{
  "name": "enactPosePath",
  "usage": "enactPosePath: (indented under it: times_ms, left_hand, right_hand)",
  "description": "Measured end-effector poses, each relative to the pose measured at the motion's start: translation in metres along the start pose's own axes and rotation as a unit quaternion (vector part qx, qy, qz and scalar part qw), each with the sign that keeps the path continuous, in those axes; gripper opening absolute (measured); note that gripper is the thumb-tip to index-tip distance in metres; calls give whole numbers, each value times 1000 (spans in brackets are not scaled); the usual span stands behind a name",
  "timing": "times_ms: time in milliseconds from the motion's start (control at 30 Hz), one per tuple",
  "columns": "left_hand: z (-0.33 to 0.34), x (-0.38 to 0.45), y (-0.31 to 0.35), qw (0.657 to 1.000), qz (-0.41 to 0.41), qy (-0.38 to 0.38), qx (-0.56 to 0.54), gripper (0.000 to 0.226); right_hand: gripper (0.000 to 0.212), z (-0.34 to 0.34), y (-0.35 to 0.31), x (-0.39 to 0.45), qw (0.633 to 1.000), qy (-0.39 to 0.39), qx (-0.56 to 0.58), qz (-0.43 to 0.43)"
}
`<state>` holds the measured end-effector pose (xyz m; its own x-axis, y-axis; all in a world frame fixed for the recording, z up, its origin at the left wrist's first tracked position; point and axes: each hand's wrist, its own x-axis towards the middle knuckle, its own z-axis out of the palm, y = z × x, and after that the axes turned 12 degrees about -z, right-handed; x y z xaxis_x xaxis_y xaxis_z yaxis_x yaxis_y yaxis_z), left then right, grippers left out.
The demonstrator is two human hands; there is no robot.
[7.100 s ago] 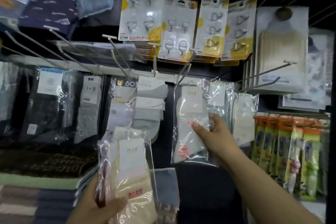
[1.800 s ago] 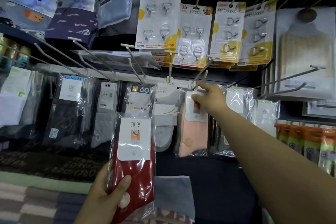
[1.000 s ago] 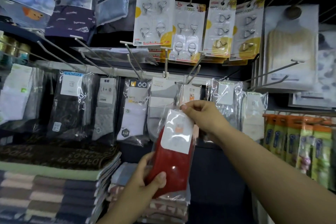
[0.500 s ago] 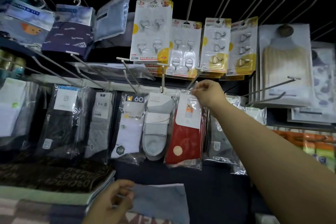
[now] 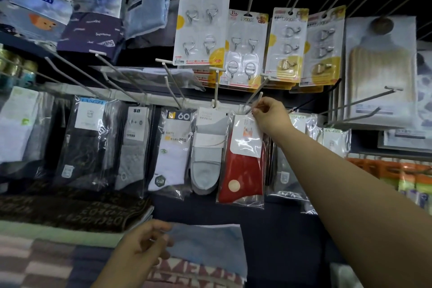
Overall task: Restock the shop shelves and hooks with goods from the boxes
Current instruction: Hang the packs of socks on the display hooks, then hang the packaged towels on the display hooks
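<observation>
— Upper left: "Supreme" across a purple pack (image 5: 93,35)!
— Centre row: "60" and "PRO" on a white sock pack (image 5: 173,147). "Hook" heading a hook card (image 5: 201,23) above.

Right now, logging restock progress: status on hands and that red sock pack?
Right hand pinching red sock pack top at peg. Left hand low, loosely curled, empty. Nothing blocking.

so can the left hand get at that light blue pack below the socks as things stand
Probably yes: the left hand already sits at the light blue pack's left edge, fingers loosely curled, holding nothing, and nothing lies between them.
</observation>
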<state>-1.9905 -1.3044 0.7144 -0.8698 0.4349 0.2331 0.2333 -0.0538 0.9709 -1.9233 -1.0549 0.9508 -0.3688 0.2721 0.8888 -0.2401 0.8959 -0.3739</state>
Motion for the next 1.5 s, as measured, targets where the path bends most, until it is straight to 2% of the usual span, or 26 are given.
enactPosePath:
  times_ms: [100, 167, 300, 467, 633, 767, 867, 967, 1100, 1300, 1500]
  left_hand:
    - [-4, -1, -1, 1000, -9, -10, -6, 13]
    - [-6, 0, -4, 1000, -12, -11, -7, 13]
    - [-3, -7, -12, 1000, 13, -19, 8, 19]
    - [5, -19, -22, 999, 34, -26, 7, 20]
    - [28, -47, -48, 998, 20, -56, 8, 23]
    - [59, -89, -92, 989, -12, -137, 46, 19]
    - [86, -130, -121, 973, -26, -215, 79, 19]
    - [113, -170, -140, 955, 16, -281, 89, 19]
    - [148, -224, -151, 911, 42, -404, 72, 10]
    - [193, -283, -209, 841, -102, -519, 112, 17]
    - [226, -333, -269, 800, -205, -534, 181, 21]
  right_hand:
    - [13, 1, 2, -8, 1000, 8, -14, 5]
    - [24, -1, 1, -20, 999, 24, -22, 5]
    - [32, -9, -7, -71, 998, 61, 11, -4]
    - [22, -28, -9, -165, 998, 2, 56, -3]
    - [16, -45, 10, -279, 994, -37, 42, 94]
    - [15, -62, 18, -387, 974, -34, 34, 220]
    - [21, -82, 15, -469, 951, -2, 21, 309]
    - [23, -107, 4, -543, 920, 36, -19, 390]
    - [23, -147, -24, -617, 874, 99, -72, 471]
    - [22, -192, -52, -695, 805, 125, -136, 564]
    - [17, -229, -49, -763, 738, 137, -117, 650]
